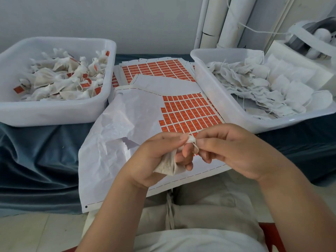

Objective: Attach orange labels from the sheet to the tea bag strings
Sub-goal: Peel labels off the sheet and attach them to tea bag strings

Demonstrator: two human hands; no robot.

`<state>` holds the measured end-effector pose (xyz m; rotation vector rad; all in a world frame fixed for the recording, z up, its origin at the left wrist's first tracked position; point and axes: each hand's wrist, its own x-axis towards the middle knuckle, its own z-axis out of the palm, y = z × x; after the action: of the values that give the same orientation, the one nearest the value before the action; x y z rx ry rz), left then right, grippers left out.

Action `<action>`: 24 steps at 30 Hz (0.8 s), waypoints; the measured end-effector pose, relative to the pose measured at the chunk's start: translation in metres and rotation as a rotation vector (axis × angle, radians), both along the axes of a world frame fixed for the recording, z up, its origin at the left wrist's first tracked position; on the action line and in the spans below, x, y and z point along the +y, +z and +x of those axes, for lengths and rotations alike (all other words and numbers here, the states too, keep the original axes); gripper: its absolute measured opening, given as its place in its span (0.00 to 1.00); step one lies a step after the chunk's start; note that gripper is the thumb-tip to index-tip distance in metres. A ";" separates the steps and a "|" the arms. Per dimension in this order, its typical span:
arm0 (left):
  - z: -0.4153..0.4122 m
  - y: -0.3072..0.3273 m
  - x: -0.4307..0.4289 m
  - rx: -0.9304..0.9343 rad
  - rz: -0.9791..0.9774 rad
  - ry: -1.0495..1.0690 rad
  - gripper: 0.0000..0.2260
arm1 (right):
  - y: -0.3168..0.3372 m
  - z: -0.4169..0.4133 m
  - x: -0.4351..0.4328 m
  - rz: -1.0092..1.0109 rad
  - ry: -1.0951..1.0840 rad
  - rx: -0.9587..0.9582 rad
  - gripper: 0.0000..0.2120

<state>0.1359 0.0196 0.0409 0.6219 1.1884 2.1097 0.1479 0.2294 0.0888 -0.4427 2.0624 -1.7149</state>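
My left hand (156, 157) grips a white tea bag (167, 164), its gathered top sticking out between thumb and forefinger. My right hand (234, 150) pinches the bag's thin string (196, 147) right beside that top. Both hands hover over the label sheet (187, 111), where a block of orange labels fills the right part and the left part is bare, crumpled backing paper (116, 124). No label is visible in either hand.
A white tub (54, 113) at the left holds tea bags with orange labels. A white tub (214, 99) at the right holds unlabelled bags with loose strings. More label sheets (156, 70) lie behind, on a dark blue cloth (36, 153). White rolls (231, 22) stand at the back.
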 end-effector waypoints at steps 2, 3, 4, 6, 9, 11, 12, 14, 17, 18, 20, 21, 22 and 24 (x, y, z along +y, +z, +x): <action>0.000 0.000 0.001 -0.016 0.017 -0.018 0.15 | 0.005 0.003 0.002 0.145 0.010 0.140 0.10; 0.000 0.000 0.001 -0.023 0.022 -0.023 0.15 | 0.008 0.004 0.003 0.199 0.009 0.202 0.09; -0.001 0.000 0.001 -0.033 0.027 -0.027 0.15 | 0.010 0.005 0.003 0.227 0.009 0.243 0.09; -0.001 0.000 0.001 -0.050 0.049 -0.041 0.13 | 0.013 0.007 0.003 0.204 0.020 0.269 0.10; -0.001 0.001 0.000 -0.039 0.044 -0.044 0.14 | 0.014 0.008 0.000 0.179 -0.002 0.326 0.09; -0.001 0.001 0.000 -0.018 0.008 -0.024 0.15 | 0.013 0.008 -0.002 0.200 -0.019 0.368 0.09; -0.001 0.001 0.000 -0.009 -0.005 -0.015 0.15 | 0.013 0.008 -0.003 0.211 -0.028 0.374 0.09; -0.001 -0.001 -0.001 0.011 -0.032 0.002 0.15 | 0.011 0.007 -0.002 0.248 -0.050 0.386 0.09; -0.001 -0.003 -0.001 0.024 -0.062 0.017 0.15 | 0.010 0.006 0.002 0.337 -0.061 0.429 0.08; -0.001 -0.003 -0.001 0.020 -0.057 0.013 0.15 | 0.010 0.007 0.003 0.363 -0.059 0.456 0.07; -0.002 -0.004 -0.001 0.006 -0.038 0.007 0.15 | 0.012 0.007 0.003 0.415 -0.061 0.527 0.07; -0.002 -0.005 -0.001 0.000 -0.026 0.004 0.15 | 0.012 0.008 0.002 0.429 -0.072 0.566 0.06; -0.003 -0.005 -0.001 -0.008 -0.012 -0.001 0.15 | 0.012 0.008 0.001 0.426 -0.093 0.598 0.06; -0.004 -0.006 -0.001 -0.031 0.027 -0.017 0.15 | 0.012 0.009 -0.003 0.393 -0.168 0.652 0.02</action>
<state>0.1317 0.0186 0.0349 0.6069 1.1351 2.1166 0.1571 0.2265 0.1005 -0.7922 2.8917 -1.2915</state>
